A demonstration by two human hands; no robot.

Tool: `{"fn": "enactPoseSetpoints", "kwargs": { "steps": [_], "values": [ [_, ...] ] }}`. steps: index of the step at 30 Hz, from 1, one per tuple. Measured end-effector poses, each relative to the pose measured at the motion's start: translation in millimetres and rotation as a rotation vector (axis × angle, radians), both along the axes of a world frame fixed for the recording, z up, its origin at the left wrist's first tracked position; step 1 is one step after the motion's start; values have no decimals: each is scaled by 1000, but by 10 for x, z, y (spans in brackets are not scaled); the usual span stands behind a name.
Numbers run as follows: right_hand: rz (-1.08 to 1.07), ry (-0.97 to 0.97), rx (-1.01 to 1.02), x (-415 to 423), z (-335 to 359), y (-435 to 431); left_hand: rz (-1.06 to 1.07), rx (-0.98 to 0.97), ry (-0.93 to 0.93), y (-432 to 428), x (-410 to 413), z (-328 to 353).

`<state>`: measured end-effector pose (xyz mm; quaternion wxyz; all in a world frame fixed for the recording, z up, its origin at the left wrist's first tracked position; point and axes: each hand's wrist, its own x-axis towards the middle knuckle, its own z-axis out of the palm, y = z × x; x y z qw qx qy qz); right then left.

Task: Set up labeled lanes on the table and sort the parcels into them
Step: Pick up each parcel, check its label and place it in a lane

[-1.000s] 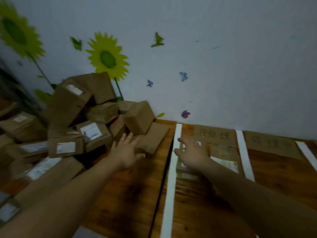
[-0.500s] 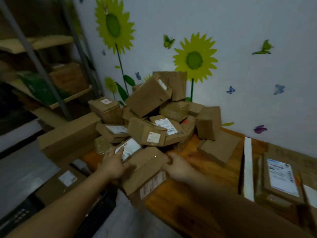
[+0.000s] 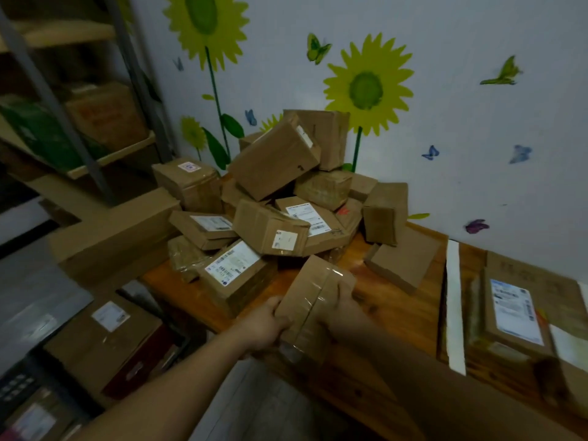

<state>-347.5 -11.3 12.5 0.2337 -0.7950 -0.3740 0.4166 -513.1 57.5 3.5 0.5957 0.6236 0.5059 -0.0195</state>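
Head view: a taped brown parcel (image 3: 313,302) is gripped between both hands at lower centre of the frame, over the near edge of the wooden table (image 3: 397,316). Its left side is clasped by the left hand (image 3: 262,327), its right side by the right hand (image 3: 345,316). A heap of parcels (image 3: 286,198) is piled just above it, and a white lane strip (image 3: 454,300) is seen at the right.
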Motion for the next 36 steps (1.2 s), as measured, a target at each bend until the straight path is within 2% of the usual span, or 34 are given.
{"fn": "enactPoseSetpoints", "kwargs": {
  "steps": [2, 7, 12, 15, 16, 20, 23, 26, 31, 36],
  "values": [
    [-46, 17, 47, 99, 11, -98, 6, -14, -28, -37, 156, 9],
    [-342, 139, 228, 362, 155, -355, 116, -105, -145, -22, 511, 125],
    [-392, 18, 253, 656, 221, -649, 250, -179, -358, -145, 891, 365],
    [-484, 79, 315, 811, 395, -813, 228, -192, -438, -255, 1040, 507],
    [-494, 96, 336, 870, 439, -864, 199, -161, -443, -308, 1081, 561],
    [-511, 29, 440, 1069, 589, -1109, 84, 193, -295, -562, 1296, 718],
    [-537, -39, 530, 1216, 702, -1295, -1, 196, -245, -745, 1475, 810],
    [-528, -91, 609, 1377, 833, -1525, -24, 198, -333, -1033, 1675, 976],
    [-454, -149, 675, 1711, 971, -2010, 93, 321, -542, -1461, 2071, 1123],
    [-371, -43, 712, 1948, 935, -2489, 112, 354, -603, -1863, 2390, 1091]
  ]
}}
